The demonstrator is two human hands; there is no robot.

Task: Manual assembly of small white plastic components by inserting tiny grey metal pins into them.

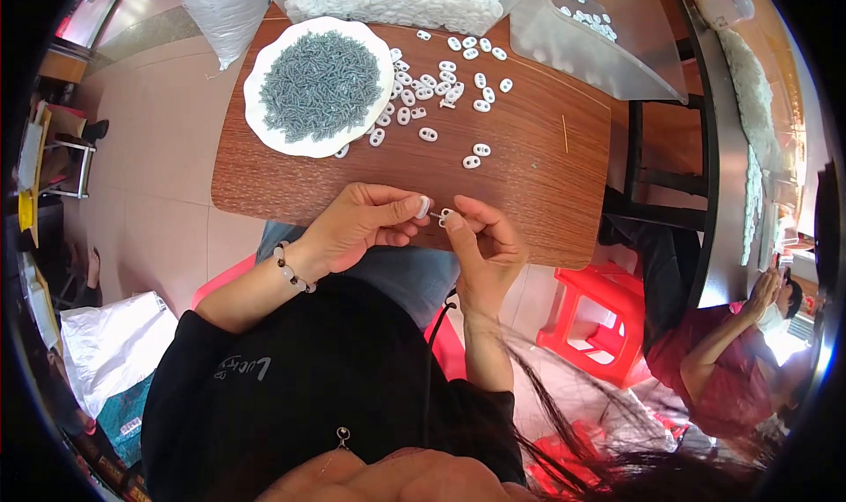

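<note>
Wooden table [529,176], seemingly tiled floor [159,185].

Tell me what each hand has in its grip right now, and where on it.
Left hand pinches a small white plastic piece at its edge between thumb and fingertip. Right hand pinches another white piece; a thin screw seems to bridge them.
</note>
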